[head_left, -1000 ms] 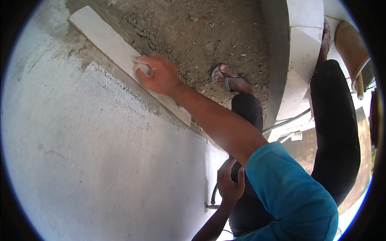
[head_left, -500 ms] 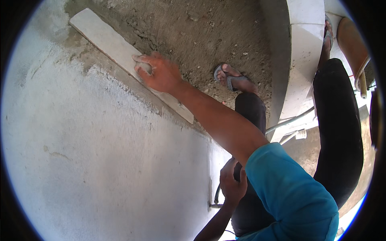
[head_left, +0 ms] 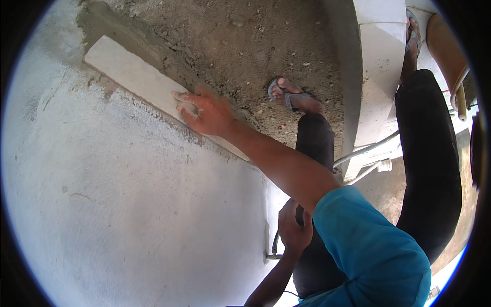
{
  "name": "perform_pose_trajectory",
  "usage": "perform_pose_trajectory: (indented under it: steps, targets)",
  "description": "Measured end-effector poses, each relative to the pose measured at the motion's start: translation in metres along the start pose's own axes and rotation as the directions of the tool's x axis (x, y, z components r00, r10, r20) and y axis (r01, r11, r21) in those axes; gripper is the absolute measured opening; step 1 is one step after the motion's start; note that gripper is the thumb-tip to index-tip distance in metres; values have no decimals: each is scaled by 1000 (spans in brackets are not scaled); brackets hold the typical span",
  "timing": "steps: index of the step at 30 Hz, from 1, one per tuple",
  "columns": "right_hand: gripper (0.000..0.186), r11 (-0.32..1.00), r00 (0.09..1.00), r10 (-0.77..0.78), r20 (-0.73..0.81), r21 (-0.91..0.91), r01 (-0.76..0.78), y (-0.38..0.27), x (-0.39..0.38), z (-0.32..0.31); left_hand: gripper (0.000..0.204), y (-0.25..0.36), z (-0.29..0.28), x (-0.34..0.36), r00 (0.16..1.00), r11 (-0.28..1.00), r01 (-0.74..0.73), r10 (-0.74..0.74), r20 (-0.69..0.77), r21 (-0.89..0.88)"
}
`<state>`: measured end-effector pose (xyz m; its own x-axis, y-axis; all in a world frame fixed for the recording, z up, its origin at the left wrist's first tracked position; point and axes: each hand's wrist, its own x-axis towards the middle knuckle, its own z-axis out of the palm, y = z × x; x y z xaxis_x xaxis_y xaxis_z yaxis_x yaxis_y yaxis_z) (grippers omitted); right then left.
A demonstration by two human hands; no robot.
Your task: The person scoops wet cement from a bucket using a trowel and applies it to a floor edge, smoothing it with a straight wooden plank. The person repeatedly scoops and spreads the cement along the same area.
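Note:
My right hand [head_left: 207, 110] reaches down in a blue sleeve to a long whitish tile strip [head_left: 133, 66]. Its fingers are spread and press on the strip's face, with the thumb side toward the wall. The strip lies slantwise along the foot of the pale plastered wall [head_left: 128, 204], over damp grey mortar [head_left: 110, 23]. Under my upper arm, my left hand [head_left: 295, 230] rests at the black-clad knee, thumb and fingers apart. Its fingertips are partly hidden.
Rough dirt ground [head_left: 245, 46] with small stones borders the strip. My sandalled foot [head_left: 291, 94] stands on it. A curved white-tiled ledge [head_left: 381, 66] rises at right, with a grey hose [head_left: 368, 148] and a brown container [head_left: 445, 46] nearby. A pipe fitting [head_left: 274, 256] juts beside the wall.
The strip's far end has shifted nearer, exposing more damp mortar beyond it. My right hand has moved slightly nearer and to the right, its fingers flatter. The left hand has stayed at the knee.

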<state>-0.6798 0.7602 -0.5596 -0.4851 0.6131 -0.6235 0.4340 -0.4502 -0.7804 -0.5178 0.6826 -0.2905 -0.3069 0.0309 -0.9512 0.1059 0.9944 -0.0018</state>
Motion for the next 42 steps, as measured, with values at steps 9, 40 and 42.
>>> perform_pose_trajectory:
  steps: [9,40,42]
  targets:
    - [39,999,999,34,-23,-39,-35,40,-74,-1,43,-3,6,-3,996,996,-91,91,-25,2]
    - [41,965,967,243,76,-119,-233,41,-137,-10,45,-17,30,-17,997,996,-77,76,-20,-46]
    - [41,976,976,206,71,-94,-199,36,-127,-9,44,-18,30,-16,999,998,-50,50,-1,-49]
